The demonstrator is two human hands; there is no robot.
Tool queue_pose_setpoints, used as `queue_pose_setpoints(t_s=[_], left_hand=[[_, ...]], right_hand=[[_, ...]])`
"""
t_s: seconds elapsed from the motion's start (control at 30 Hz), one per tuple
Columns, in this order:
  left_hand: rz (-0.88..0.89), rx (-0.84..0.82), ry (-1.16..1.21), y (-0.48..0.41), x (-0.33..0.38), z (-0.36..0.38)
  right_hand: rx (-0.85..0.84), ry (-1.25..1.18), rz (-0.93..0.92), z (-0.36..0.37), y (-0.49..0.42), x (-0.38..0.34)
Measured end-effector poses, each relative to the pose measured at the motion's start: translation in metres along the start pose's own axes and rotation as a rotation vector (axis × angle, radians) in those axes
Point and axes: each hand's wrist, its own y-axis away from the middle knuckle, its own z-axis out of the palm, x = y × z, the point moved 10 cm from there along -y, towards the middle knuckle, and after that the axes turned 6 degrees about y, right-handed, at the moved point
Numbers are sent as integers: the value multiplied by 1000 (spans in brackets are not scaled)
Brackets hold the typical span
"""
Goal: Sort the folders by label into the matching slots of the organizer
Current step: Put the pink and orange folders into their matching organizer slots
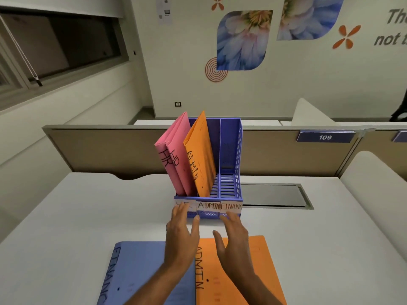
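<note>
I see the organizer (230,139) standing at the middle of the white table (88,216). It is purple moulded plastic with a slatted floor, a perforated right wall and three slots. Paper labels (220,206) taped along its near lip read HR, ADMIN and FINANC, left to right.

Two pink card folders (176,155) marked HR stand on end in the left slot, tops leaning left and away. An orange standing folder (201,159) marked ADMIN leans the same way in the middle slot.

Near me two more lie flat, their long axes running near to far with the lettering along their left edges. These are a blue folder (136,267) marked FINANC on the left and an orange flat folder (259,271) marked ADMIN on the right.

My left hand (180,230) reaches to the HR label and my right hand (233,236) hovers over the orange flat folder's far edge. On both, the fingers are straight, spread and holding nothing. The fingertips are blurred, so I cannot tell if they touch the lip.

A grey metal hatch (273,195) sits flush in the table just right of the organizer. A beige partition (110,148) rises behind it.
</note>
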Motion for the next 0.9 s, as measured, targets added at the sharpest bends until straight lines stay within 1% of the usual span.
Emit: queue_pose_setpoints(t_s=[0.13,0.23,0.4,0.6,0.67,0.8,0.9], left_hand=[[-7,-119,-166,39,-14,6],[24,-162,-263,66,-21,6],[29,-240,-335,109,-40,11],[-57,-337,-329,155,-70,24],[-105,-358,-276,168,-77,27],[-198,-287,-119,182,-77,22],[-286,-283,-72,189,-83,22]], right_hand=[[-43,98,14,-2,37,0],[-56,175,52,-7,64,5],[-120,309,49,-7,109,17],[-232,426,96,-6,155,38],[-277,460,115,-5,169,44],[-380,559,160,1,194,61],[-455,603,200,6,211,75]])
